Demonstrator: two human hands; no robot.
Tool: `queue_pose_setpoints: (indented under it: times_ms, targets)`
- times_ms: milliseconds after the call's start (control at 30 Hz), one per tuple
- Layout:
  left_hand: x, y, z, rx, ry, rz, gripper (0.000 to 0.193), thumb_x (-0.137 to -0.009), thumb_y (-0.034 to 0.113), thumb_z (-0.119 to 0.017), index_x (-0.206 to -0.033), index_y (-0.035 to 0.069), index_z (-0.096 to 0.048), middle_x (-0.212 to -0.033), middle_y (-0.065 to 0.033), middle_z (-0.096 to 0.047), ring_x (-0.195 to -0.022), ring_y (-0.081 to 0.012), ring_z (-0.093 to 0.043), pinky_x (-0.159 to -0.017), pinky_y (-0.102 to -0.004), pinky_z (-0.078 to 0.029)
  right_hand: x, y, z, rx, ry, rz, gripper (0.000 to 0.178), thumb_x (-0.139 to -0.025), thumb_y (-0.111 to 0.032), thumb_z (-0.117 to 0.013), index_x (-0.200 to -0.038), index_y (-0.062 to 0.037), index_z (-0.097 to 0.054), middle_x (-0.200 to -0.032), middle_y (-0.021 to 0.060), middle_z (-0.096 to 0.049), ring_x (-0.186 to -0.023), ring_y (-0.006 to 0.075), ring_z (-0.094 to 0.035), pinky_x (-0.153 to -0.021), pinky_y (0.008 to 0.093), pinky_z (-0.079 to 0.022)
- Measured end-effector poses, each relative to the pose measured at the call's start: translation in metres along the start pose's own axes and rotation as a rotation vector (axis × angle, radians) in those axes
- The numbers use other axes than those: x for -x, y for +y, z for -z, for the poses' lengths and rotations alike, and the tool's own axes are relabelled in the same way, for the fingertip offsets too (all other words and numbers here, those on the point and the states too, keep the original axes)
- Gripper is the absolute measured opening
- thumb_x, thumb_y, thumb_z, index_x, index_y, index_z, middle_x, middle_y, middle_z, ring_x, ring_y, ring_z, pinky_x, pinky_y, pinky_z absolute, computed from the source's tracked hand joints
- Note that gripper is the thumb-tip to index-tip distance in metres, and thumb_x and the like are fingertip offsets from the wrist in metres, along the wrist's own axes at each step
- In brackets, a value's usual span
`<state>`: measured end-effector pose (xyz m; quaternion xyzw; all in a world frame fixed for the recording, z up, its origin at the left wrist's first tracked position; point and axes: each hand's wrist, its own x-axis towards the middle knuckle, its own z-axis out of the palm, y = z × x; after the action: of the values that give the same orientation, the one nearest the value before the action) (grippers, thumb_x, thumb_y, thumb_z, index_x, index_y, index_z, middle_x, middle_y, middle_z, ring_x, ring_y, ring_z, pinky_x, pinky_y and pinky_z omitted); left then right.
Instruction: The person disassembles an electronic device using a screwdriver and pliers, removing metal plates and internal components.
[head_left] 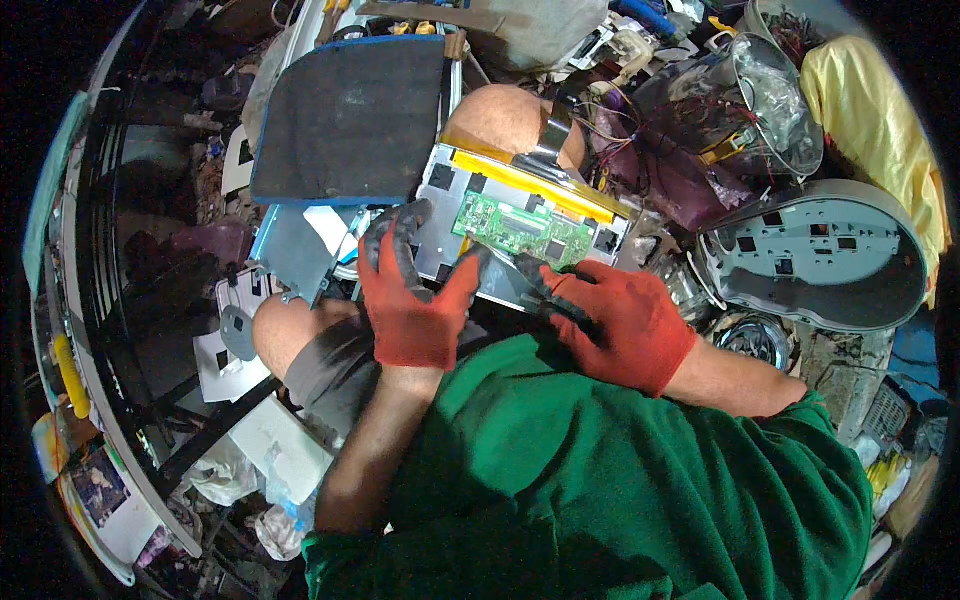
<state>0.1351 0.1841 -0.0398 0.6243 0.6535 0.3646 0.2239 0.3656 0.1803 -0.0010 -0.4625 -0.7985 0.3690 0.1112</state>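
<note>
A flat metal-backed display panel [450, 208] rests tilted across my lap, with yellow tape along its far edge. A green circuit board [520, 228] lies on its back. My left hand [415, 290], in a red glove with black fingers, grips the panel's left side, its thumb by the board's near edge. My right hand [615, 320], gloved the same way, has its fingers closed at the board's near right corner. A dark, shiny sheet [508, 278] shows between the hands. What my right fingers pinch is hidden.
A black pad with blue edging [350, 120] lies beyond my left hand. To the right sit a grey plastic housing [815, 255], a clear bin [775, 100] of wires and scrap, and a yellow sack [865, 120]. White plastic pieces [280, 445] and black metal rails lie left.
</note>
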Motion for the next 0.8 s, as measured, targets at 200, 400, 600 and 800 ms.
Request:
queue_pose_setpoints:
  times_ms: [200, 400, 600, 800]
  targets:
    - [-0.004, 0.004, -0.002, 0.006, 0.003, -0.002, 0.06, -0.071, 0.008, -0.083, -0.124, 0.0, -0.058, -0.124, -0.0184, -0.054, -0.117, -0.0333, -0.054, -0.102, -0.0423, -0.044, 0.003, 0.0, -0.01, 0.016, 0.122, 0.059, 0.049, -0.081, -0.017, -0.069, -0.128, -0.0031, -0.061, -0.087, 0.0175, -0.058, -0.069, 0.0387, -0.062, -0.06, 0.0464, -0.049]
    - [-0.004, -0.004, -0.008, 0.013, 0.036, -0.034, 0.062, -0.07, 0.011, -0.085, -0.124, 0.0, -0.058, -0.121, -0.0184, -0.054, -0.113, -0.0338, -0.055, -0.099, -0.0421, -0.046, 0.006, 0.0, -0.014, 0.022, 0.11, 0.009, 0.052, -0.078, -0.016, -0.071, -0.128, -0.0041, -0.06, -0.088, 0.0175, -0.058, -0.072, 0.0379, -0.062, -0.061, 0.046, -0.05]
    - [-0.004, -0.007, -0.014, 0.129, 0.005, 0.079, 0.067, -0.069, 0.014, -0.087, -0.126, 0.001, -0.056, -0.12, -0.0199, -0.053, -0.109, -0.0345, -0.056, -0.097, -0.0434, -0.045, 0.005, 0.0, -0.019, 0.056, 0.156, 0.012, 0.051, -0.081, -0.019, -0.07, -0.129, -0.0051, -0.059, -0.089, 0.0156, -0.059, -0.073, 0.0363, -0.063, -0.061, 0.0458, -0.051]
    - [0.002, -0.02, -0.023, 0.207, -0.02, 0.235, 0.067, -0.071, 0.016, -0.087, -0.128, 0.001, -0.054, -0.121, -0.0184, -0.053, -0.113, -0.0321, -0.054, -0.1, -0.0423, -0.044, 0.007, -0.008, -0.018, -0.032, 0.118, -0.031, 0.053, -0.081, -0.015, -0.068, -0.13, -0.0006, -0.057, -0.093, 0.0192, -0.062, -0.077, 0.0406, -0.064, -0.065, 0.0458, -0.052]
